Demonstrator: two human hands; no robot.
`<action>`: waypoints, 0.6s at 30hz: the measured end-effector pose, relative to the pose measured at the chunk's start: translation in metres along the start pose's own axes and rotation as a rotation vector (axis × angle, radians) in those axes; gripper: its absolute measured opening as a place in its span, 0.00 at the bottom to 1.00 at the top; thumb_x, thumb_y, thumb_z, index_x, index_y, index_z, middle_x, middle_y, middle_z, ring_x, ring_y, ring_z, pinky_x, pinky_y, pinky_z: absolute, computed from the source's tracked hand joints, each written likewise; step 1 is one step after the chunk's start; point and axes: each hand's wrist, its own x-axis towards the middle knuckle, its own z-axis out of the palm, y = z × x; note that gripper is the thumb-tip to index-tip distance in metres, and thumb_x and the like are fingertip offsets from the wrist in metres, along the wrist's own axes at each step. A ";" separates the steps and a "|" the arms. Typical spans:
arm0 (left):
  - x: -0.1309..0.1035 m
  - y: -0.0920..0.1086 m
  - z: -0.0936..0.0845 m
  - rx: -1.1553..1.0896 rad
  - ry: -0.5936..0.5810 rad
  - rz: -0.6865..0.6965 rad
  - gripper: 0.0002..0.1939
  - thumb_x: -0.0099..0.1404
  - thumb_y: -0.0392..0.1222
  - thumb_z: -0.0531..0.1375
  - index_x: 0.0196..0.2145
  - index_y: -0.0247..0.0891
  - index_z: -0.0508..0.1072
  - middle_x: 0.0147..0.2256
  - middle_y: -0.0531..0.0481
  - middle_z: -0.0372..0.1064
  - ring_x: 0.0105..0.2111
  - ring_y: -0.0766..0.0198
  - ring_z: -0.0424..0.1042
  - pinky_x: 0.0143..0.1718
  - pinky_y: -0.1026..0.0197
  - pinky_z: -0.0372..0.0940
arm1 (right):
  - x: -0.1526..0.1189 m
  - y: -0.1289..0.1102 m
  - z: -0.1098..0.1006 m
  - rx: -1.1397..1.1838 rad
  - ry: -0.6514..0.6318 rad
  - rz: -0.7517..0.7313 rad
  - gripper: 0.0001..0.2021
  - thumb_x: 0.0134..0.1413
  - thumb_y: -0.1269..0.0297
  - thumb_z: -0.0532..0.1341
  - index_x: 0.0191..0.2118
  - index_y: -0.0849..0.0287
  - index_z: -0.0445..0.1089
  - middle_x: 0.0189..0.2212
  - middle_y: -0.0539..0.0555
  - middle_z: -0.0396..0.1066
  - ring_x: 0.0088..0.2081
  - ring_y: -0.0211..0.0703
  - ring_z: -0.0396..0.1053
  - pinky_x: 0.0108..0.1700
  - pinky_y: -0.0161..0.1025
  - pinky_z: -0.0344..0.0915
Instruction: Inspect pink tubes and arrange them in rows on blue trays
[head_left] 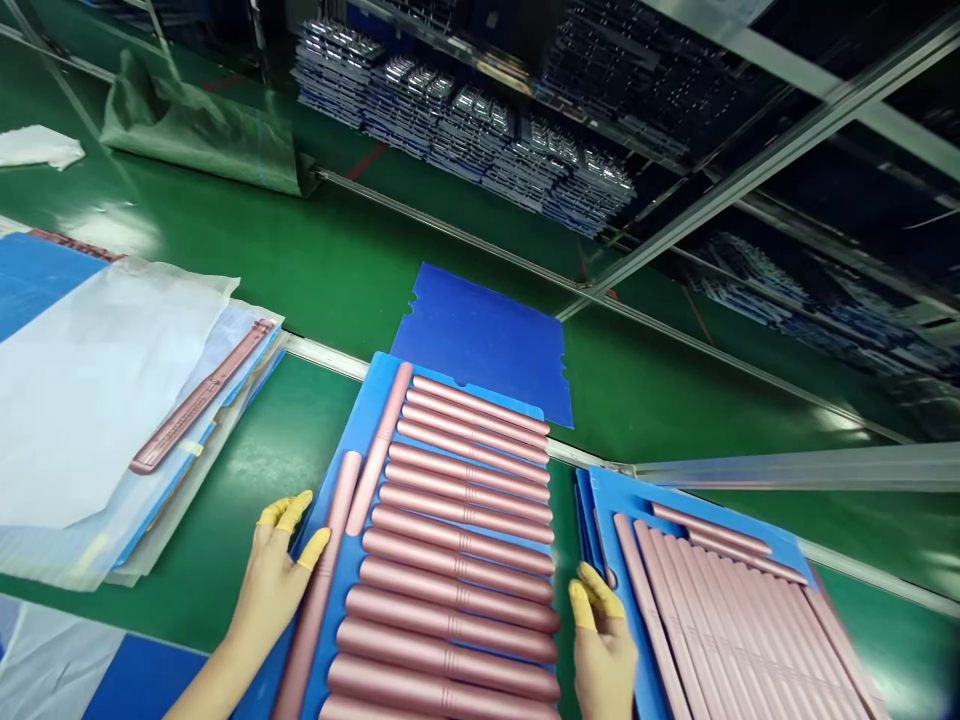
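In the head view, a blue sheet (390, 375) carries a column of several pink tubes (465, 480) lying crosswise, with two more set lengthwise along its left side. My left hand (274, 570) is at the sheet's left edge, fingers in yellow finger covers and spread apart, thumb by the lower lengthwise tube (322, 590). Between this sheet and a second blue sheet (607, 490) of pink tubes is my right hand (604, 635). Its covered fingers are bent close together near the second sheet's left edge; whether they hold anything is hidden.
To the left lies a stack of white and blue sheets (97, 400) with a pink slotted piece (202, 400) on top. A dark blue sheet (487, 340) lies on the green floor beyond the table edge. Racks of stacked parts (465, 120) stand behind metal bars.
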 end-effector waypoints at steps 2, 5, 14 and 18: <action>-0.006 0.001 -0.006 0.082 0.029 0.120 0.23 0.62 0.49 0.55 0.54 0.40 0.65 0.48 0.43 0.61 0.50 0.53 0.62 0.53 0.45 0.61 | -0.006 -0.005 -0.005 -0.019 0.010 -0.050 0.32 0.41 0.43 0.61 0.49 0.61 0.67 0.46 0.60 0.68 0.46 0.54 0.65 0.52 0.54 0.58; -0.009 0.005 -0.009 0.203 0.040 0.270 0.19 0.64 0.45 0.54 0.50 0.37 0.70 0.47 0.40 0.63 0.48 0.51 0.63 0.51 0.44 0.63 | -0.021 -0.011 -0.007 -0.017 -0.001 -0.111 0.30 0.42 0.44 0.61 0.48 0.61 0.67 0.43 0.60 0.68 0.43 0.52 0.65 0.50 0.53 0.60; -0.005 0.013 -0.016 0.235 0.010 0.309 0.17 0.64 0.44 0.53 0.47 0.41 0.73 0.48 0.39 0.64 0.50 0.50 0.62 0.51 0.46 0.62 | -0.059 -0.020 -0.020 -0.037 -0.069 -0.313 0.23 0.49 0.51 0.59 0.47 0.60 0.67 0.44 0.60 0.66 0.42 0.48 0.65 0.45 0.49 0.63; -0.009 0.001 -0.027 0.227 0.032 0.242 0.18 0.64 0.45 0.51 0.48 0.41 0.72 0.48 0.41 0.63 0.51 0.51 0.62 0.53 0.46 0.60 | -0.068 -0.017 -0.032 -0.062 -0.073 -0.315 0.22 0.50 0.51 0.58 0.48 0.60 0.67 0.44 0.60 0.66 0.42 0.48 0.65 0.46 0.50 0.63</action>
